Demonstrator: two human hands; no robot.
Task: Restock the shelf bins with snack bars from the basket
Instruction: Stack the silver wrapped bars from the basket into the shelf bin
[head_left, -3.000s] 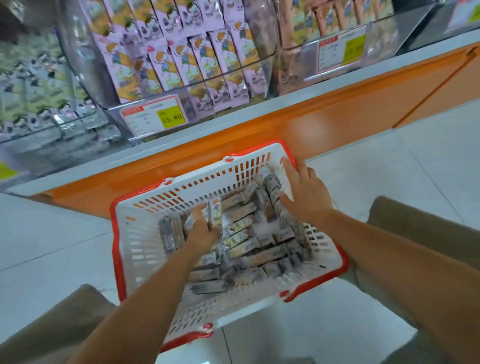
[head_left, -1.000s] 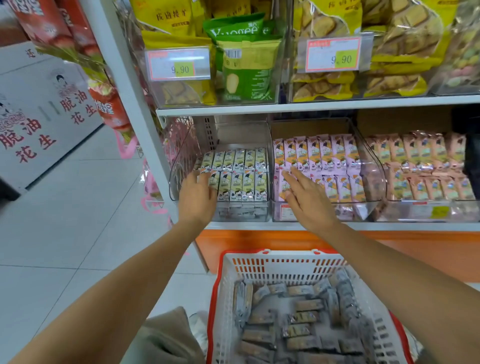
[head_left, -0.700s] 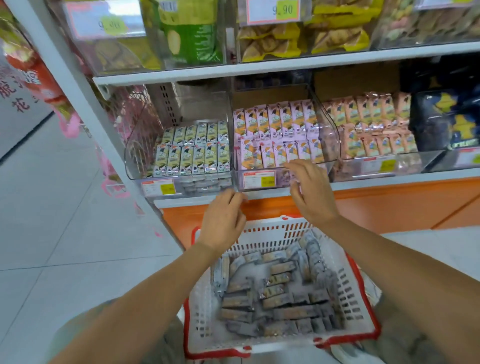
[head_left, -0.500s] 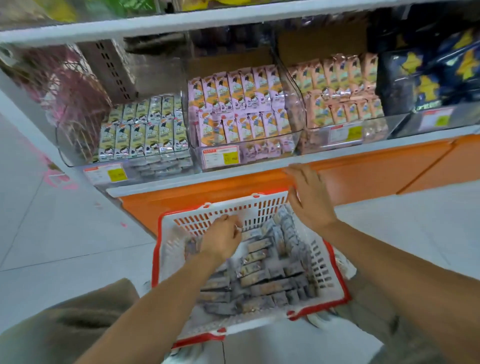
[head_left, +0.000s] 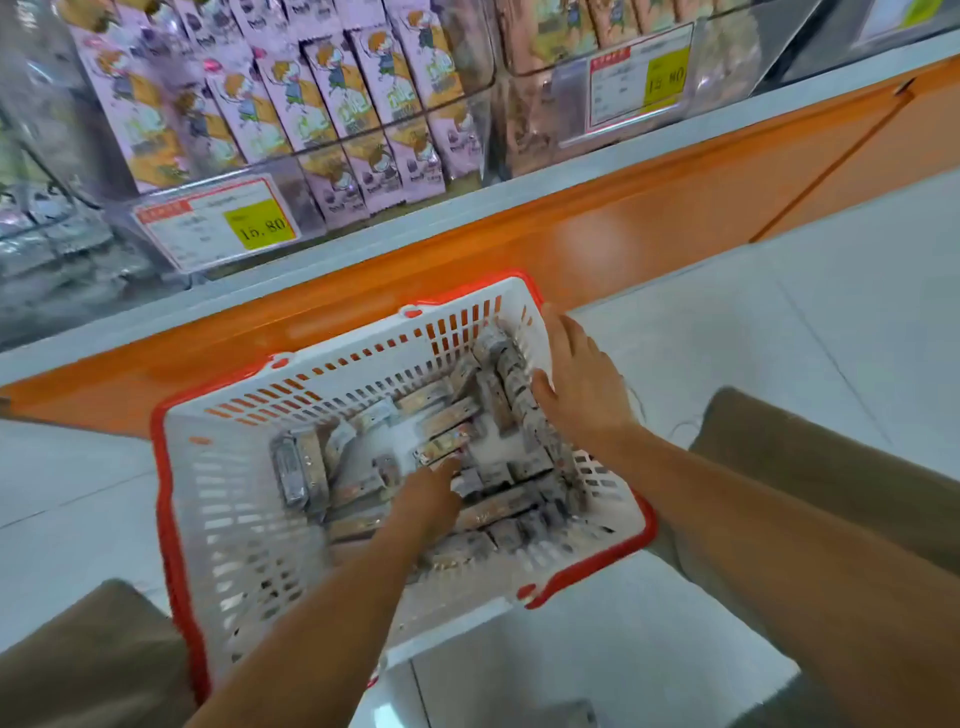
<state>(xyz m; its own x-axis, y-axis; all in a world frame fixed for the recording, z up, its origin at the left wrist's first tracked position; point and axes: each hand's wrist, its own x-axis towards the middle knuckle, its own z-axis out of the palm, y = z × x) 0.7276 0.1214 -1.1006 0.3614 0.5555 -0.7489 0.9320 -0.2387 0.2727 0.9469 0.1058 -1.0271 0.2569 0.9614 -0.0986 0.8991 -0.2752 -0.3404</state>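
— Is the job done?
— No. Many snack bars (head_left: 441, 415) lie in the basket (head_left: 234, 493) on the floor, before the far shelf bins (head_left: 483, 145). The left hand (head_left: 431, 499) reaches among them; too blurry to tell its grip. The right hand (head_left: 576, 384) rests flat on the right rim.

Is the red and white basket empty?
No, lots of snack bars are lying in the basket.

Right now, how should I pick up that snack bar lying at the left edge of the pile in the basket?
Come from straight above and set your grip across its long edges, mid-length. The snack bar seems to lie flat with bare floor on its left, and the basket walls block sideways reaches.
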